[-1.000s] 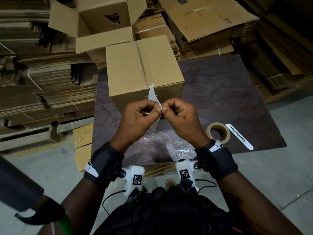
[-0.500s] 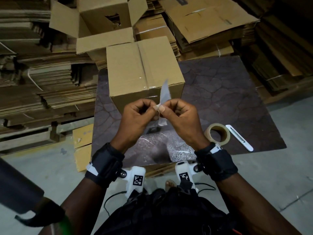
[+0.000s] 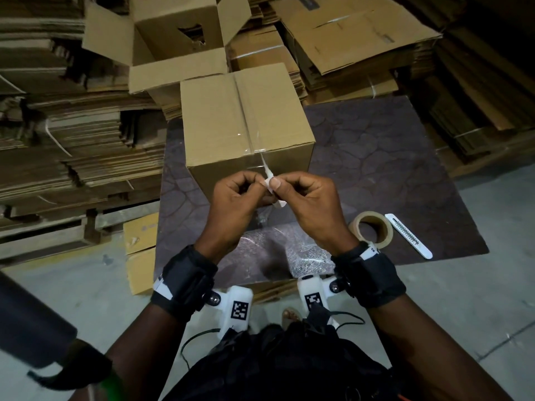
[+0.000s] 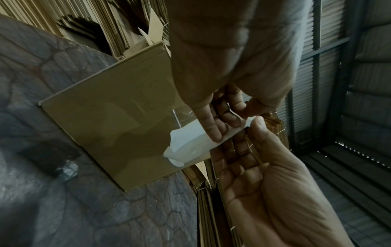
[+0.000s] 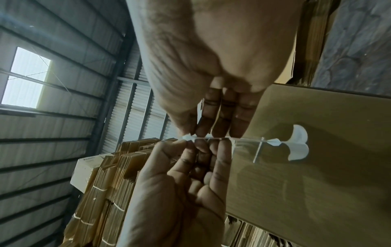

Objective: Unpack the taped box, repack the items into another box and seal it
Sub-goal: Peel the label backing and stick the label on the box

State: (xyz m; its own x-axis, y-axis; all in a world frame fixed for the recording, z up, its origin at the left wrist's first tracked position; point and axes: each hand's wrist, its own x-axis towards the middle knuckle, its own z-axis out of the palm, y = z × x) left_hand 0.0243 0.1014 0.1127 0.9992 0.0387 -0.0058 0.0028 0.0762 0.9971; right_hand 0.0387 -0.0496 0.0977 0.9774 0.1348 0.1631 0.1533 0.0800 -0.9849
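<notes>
A closed cardboard box (image 3: 246, 125) with clear tape along its top seam stands on a dark board (image 3: 390, 169). Just in front of its near face, both hands pinch one whitish strip of tape (image 3: 272, 186) between thumb and fingers. My left hand (image 3: 262, 183) holds it from the left, my right hand (image 3: 276, 186) from the right. The left wrist view shows the tape strip (image 4: 188, 145) broad, with a curled end before the box (image 4: 110, 120). The right wrist view has the tape strip (image 5: 232, 137) edge-on. Whether its thin upper tip touches the box is unclear.
An open empty box (image 3: 179, 39) stands behind the taped one. A tape roll (image 3: 372, 233) and a white cutter (image 3: 408, 235) lie on the board at the right. Crinkled clear plastic (image 3: 275, 250) lies at the board's near edge. Stacks of flat cardboard (image 3: 72, 125) surround the board.
The strip's upper end, broad and upright before, now looks thin and twisted. Both hands stay pinched on it and have shifted slightly right.
</notes>
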